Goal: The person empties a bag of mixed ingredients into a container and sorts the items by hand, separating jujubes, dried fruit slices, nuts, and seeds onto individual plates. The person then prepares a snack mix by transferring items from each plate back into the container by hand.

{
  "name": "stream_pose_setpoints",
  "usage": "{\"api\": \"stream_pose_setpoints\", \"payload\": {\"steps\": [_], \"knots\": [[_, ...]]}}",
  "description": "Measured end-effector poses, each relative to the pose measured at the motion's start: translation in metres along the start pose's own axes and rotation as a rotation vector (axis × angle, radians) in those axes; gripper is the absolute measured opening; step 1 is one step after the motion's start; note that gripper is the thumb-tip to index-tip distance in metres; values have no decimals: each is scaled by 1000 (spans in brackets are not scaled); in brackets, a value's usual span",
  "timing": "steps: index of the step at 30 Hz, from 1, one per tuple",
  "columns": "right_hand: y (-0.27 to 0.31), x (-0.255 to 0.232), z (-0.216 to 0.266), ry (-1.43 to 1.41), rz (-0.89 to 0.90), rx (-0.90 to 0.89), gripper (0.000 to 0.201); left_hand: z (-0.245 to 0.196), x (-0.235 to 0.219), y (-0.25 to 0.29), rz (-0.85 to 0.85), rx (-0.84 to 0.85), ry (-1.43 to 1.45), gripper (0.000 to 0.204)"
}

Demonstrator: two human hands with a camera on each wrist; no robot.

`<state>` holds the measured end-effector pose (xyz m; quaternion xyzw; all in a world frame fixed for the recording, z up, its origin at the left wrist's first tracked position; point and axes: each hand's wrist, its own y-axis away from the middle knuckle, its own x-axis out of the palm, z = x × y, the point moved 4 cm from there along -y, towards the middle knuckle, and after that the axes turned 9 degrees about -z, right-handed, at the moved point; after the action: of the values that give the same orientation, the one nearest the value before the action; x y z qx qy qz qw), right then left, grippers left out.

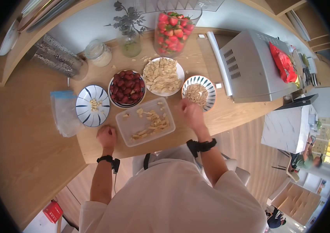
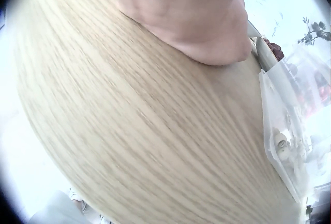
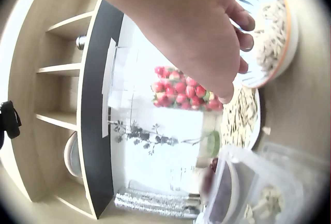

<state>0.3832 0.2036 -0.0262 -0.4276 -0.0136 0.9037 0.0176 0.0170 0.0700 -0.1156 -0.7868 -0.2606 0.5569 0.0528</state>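
Head view — striped, orange-rimmed bowl [image 1: 211,89]

From the head, we look down and forward over the counter [image 1: 235,112], with the widest view of the three; from the left wrist, we look low and close along the wood, past the left hand [image 2: 191,27]; from the right wrist, we look past the near right hand [image 3: 181,27] towards the far wall [image 3: 155,167] and shelves [image 3: 59,69], the picture turned sideways; all three share the clear container [image 2: 268,120]; head and right wrist share the strawberries [image 3: 181,92].
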Motion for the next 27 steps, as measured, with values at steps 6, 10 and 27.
{"api": "stream_pose_setpoints", "payload": {"steps": [6, 10, 27], "knots": [[15, 39, 6, 9, 213, -20, 29, 4, 1, 2, 0, -3, -37, 20], [8, 28, 6, 50, 217, -9, 36, 6, 2, 2, 19, -8, -32, 20], [1, 16, 28, 263, 162, -282, 25, 4, 1, 0, -1, -13, -51, 20]]}}
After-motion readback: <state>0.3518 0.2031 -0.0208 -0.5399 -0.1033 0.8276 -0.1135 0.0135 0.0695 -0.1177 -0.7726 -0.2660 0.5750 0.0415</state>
